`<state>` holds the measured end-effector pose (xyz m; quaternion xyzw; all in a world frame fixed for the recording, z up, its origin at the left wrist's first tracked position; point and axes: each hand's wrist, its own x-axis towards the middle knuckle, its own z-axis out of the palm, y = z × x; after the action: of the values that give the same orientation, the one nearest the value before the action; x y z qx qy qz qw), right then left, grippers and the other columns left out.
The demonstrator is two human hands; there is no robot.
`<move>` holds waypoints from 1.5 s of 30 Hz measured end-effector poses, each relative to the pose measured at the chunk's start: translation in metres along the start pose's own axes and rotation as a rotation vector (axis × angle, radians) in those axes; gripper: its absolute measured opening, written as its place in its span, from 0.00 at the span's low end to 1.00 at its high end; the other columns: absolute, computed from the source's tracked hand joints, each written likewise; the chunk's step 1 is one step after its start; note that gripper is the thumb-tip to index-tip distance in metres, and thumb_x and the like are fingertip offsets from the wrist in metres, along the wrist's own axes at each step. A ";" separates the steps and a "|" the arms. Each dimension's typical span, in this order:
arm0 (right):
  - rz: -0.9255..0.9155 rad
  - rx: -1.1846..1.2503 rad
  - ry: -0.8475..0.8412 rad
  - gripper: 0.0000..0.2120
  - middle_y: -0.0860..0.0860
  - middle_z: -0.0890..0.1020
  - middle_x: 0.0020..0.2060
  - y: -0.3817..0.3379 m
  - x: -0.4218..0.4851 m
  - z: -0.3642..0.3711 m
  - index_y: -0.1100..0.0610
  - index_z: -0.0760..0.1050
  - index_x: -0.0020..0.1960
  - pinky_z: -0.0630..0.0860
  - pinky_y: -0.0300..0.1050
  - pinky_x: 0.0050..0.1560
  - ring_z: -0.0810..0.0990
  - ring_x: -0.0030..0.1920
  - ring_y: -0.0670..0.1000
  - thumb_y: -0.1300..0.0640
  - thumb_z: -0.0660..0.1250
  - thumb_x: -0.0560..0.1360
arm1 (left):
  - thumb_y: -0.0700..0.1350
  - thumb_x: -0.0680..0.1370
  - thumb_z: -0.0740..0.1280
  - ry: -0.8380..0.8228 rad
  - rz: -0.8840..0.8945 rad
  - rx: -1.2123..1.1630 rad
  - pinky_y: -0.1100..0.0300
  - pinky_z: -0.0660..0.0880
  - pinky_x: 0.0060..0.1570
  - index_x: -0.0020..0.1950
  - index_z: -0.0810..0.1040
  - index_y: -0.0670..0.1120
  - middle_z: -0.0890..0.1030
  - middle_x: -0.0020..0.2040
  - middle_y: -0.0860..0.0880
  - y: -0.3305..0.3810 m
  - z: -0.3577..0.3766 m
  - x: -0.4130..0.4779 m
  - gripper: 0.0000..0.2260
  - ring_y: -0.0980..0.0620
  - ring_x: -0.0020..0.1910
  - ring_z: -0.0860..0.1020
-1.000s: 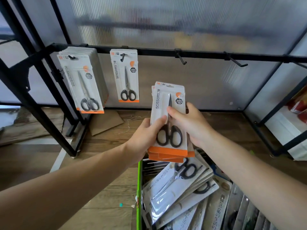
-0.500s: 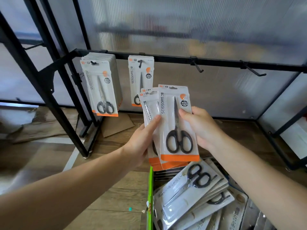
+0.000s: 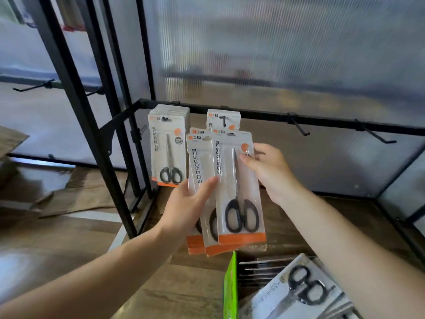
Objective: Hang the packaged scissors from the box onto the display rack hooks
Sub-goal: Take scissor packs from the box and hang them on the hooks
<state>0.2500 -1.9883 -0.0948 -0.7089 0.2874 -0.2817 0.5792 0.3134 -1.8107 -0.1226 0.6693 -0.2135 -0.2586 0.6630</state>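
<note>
Your left hand (image 3: 185, 210) holds a fanned bundle of white carded scissors packs with orange bottom strips (image 3: 199, 162). The thumb lies across the front, and its grip is clamped on that bundle. Your right hand (image 3: 269, 171) pinches the front pack, a clear-blister card with black-handled scissors (image 3: 232, 187), at its upper right edge. The thumb is on the face and the fingers are behind, so that grip is clamped on the card. The front pack stands upright and overlaps the bundle, just below the black metal display rail (image 3: 326, 119).

On the rail's left end a thick stack of the same packs (image 3: 167, 153) hangs from a hook. Just right of it a single hung pack (image 3: 224, 119) shows only its top, with the rest hidden behind the card you hold. Further right, two black wire hooks (image 3: 299, 128) stick out from the rail, well apart from each other.

At the lower right sits the box with a bright green edge (image 3: 230, 286). More loose scissors packs (image 3: 301, 292) lie tilted inside it, blurred. The box rests on the brown wooden floor (image 3: 174, 293), and a ribbed translucent panel (image 3: 276, 54) stands behind the rack.
</note>
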 end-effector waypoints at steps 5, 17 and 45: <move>-0.063 -0.084 0.088 0.13 0.48 0.86 0.49 0.000 0.020 0.012 0.53 0.80 0.61 0.78 0.52 0.60 0.84 0.51 0.49 0.61 0.67 0.77 | 0.55 0.75 0.70 0.130 0.057 0.146 0.46 0.80 0.50 0.51 0.81 0.49 0.86 0.42 0.49 0.003 -0.013 0.004 0.11 0.50 0.43 0.84; -0.178 -0.317 0.208 0.07 0.43 0.75 0.30 -0.001 0.039 0.038 0.52 0.79 0.50 0.64 0.33 0.31 0.68 0.30 0.42 0.61 0.63 0.78 | 0.54 0.77 0.68 0.196 0.100 0.239 0.51 0.81 0.36 0.49 0.79 0.53 0.84 0.38 0.50 0.009 -0.048 0.005 0.06 0.47 0.38 0.83; -0.123 -0.767 0.307 0.18 0.61 0.75 0.58 0.018 0.088 0.056 0.65 0.74 0.62 0.67 0.46 0.47 0.76 0.55 0.60 0.52 0.57 0.83 | 0.53 0.77 0.68 0.066 0.102 0.139 0.67 0.75 0.34 0.52 0.80 0.52 0.85 0.41 0.52 0.005 -0.032 0.015 0.07 0.59 0.36 0.81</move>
<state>0.3492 -2.0185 -0.1166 -0.8388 0.4117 -0.2906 0.2058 0.3453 -1.7956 -0.1189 0.7100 -0.2427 -0.1870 0.6340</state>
